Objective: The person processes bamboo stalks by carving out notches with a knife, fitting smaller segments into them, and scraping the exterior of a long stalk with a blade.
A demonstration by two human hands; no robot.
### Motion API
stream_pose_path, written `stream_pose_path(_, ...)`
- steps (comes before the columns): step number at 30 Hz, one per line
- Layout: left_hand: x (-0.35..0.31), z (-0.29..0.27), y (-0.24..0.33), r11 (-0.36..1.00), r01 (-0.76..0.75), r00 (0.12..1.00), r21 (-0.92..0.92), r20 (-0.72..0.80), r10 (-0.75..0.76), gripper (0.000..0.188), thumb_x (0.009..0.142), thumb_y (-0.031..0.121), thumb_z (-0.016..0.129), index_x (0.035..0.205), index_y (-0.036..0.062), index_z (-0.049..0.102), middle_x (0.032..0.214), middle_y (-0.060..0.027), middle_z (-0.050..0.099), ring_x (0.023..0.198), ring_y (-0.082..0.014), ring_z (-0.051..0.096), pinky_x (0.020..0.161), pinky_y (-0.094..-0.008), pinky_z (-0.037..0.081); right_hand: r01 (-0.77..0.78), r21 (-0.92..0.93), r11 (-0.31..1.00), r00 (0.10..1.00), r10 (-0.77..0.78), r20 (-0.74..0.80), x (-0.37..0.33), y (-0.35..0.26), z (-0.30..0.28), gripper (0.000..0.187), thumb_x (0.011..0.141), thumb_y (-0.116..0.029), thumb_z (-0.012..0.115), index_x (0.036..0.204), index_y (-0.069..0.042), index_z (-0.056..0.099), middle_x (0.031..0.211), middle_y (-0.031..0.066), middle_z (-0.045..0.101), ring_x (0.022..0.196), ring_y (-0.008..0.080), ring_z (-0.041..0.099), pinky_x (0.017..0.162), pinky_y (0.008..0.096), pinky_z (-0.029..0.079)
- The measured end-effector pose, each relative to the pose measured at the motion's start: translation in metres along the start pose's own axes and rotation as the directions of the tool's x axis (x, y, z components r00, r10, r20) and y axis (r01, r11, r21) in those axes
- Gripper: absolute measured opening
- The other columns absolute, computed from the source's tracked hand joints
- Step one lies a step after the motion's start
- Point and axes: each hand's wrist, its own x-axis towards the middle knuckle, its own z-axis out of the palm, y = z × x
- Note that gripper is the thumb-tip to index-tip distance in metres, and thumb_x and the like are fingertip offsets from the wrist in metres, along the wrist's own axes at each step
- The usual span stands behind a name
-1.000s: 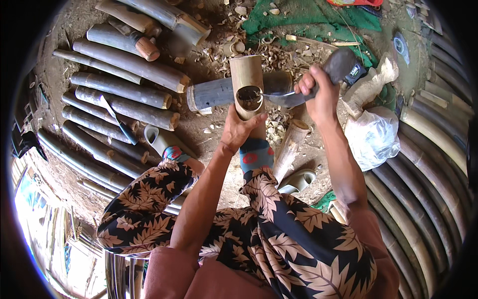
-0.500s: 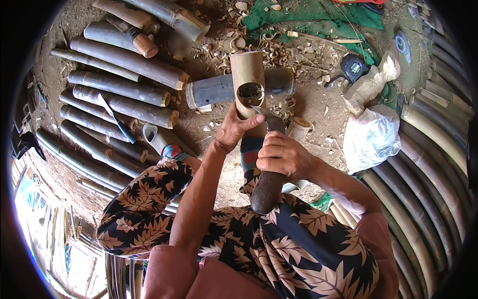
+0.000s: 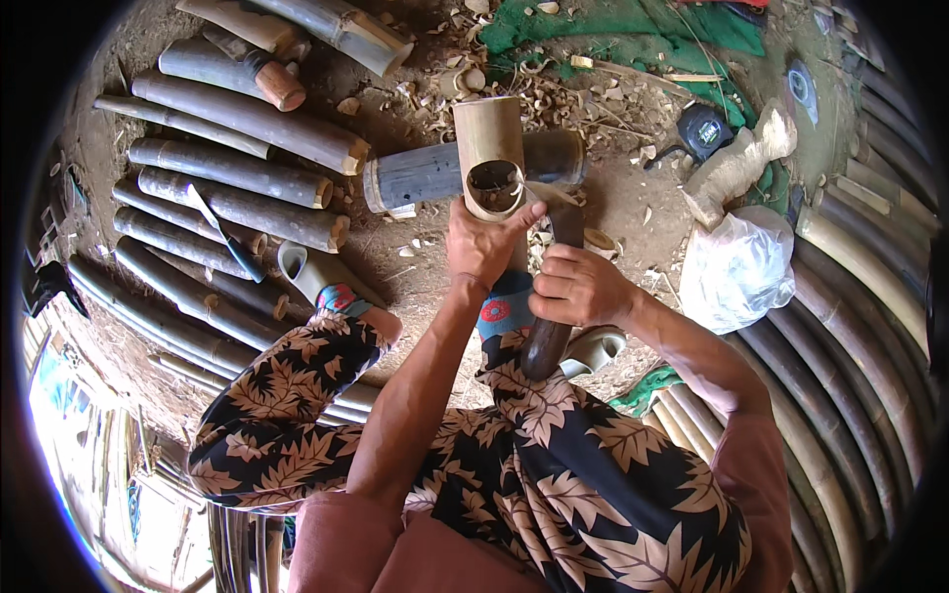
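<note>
My left hand (image 3: pixel 481 242) is closed around the near end of a pale bamboo tube (image 3: pixel 488 128), thumb stretched along its right side. The tube has an oval opening facing up near that end, with curled shavings inside. Under it lies a dark bamboo log (image 3: pixel 420 180) crosswise on the ground. My right hand (image 3: pixel 583 287) grips a knife by its thick, dark, curved wooden handle (image 3: pixel 547 346). The knife's blade end points left beside the tube's opening, near my left thumb; whether it touches the bamboo I cannot tell.
Bamboo lengths (image 3: pixel 237 163) lie in rows at left, with another knife (image 3: pixel 222 232) on them. Long poles (image 3: pixel 840 435) line the right side. A tape measure (image 3: pixel 701 132), a carved wood piece (image 3: pixel 741 163) and a plastic bag (image 3: pixel 738 272) sit at right. Shavings litter the ground.
My right hand has moved a little to the right with the knife, and its handle now stands more upright. The blade has shifted right from the opening's near rim. My left hand keeps its hold.
</note>
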Motion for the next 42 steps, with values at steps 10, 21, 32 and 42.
stream_pose_path(10,-0.012,-0.044,-0.005,0.761,0.155,0.908,-0.63,0.394,0.141,0.083,0.076,0.04,0.085,0.135,-0.0027,0.045,0.122,-0.0125,0.059,0.112,-0.0197,0.055,0.1,-0.0359,0.045,-0.054,0.367,0.929,0.996,0.077,-0.05,0.049,-0.015,-0.038,0.019,0.072,-0.015,0.071,0.088,-0.01,0.062,0.086,0.0027,0.056,0.086,0.0232,0.059,0.088,0.039,0.048)
stream_pose_path(21,-0.009,-0.04,-0.015,0.755,0.186,0.922,-0.629,0.376,0.086,0.085,0.077,0.043,0.085,0.136,-0.0041,0.045,0.12,-0.0135,0.061,0.11,-0.02,0.058,0.097,-0.034,0.047,-0.021,0.395,0.919,0.995,-0.018,0.097,0.055,-0.008,-0.021,0.016,0.073,-0.015,0.068,0.086,-0.01,0.061,0.081,0.0013,0.054,0.081,0.0205,0.057,0.086,0.0382,0.048)
stream_pose_path(32,-0.013,-0.03,-0.007,0.914,0.086,0.982,-0.398,0.186,-0.012,0.074,0.083,0.052,0.076,0.124,-0.0055,0.056,0.105,-0.0183,0.068,0.096,-0.021,0.064,0.084,-0.0354,0.052,0.096,0.201,0.975,0.991,-0.112,0.07,0.045,0.008,0.003,0.012,0.071,-0.016,0.067,0.078,-0.012,0.058,0.072,-0.0019,0.045,0.073,0.0165,0.053,0.085,0.0342,0.049)
stream_pose_path(42,-0.019,-0.027,-0.009,0.797,0.076,0.988,-0.599,0.155,0.022,0.088,0.082,0.054,0.075,0.135,-0.0103,0.046,0.117,-0.0215,0.065,0.106,-0.0264,0.062,0.094,-0.0357,0.049,0.029,0.215,0.976,0.999,-0.021,-0.04,0.058,0.01,0.001,0.016,0.068,-0.015,0.072,0.08,-0.012,0.061,0.078,0.0002,0.054,0.077,0.0192,0.056,0.082,0.0341,0.049)
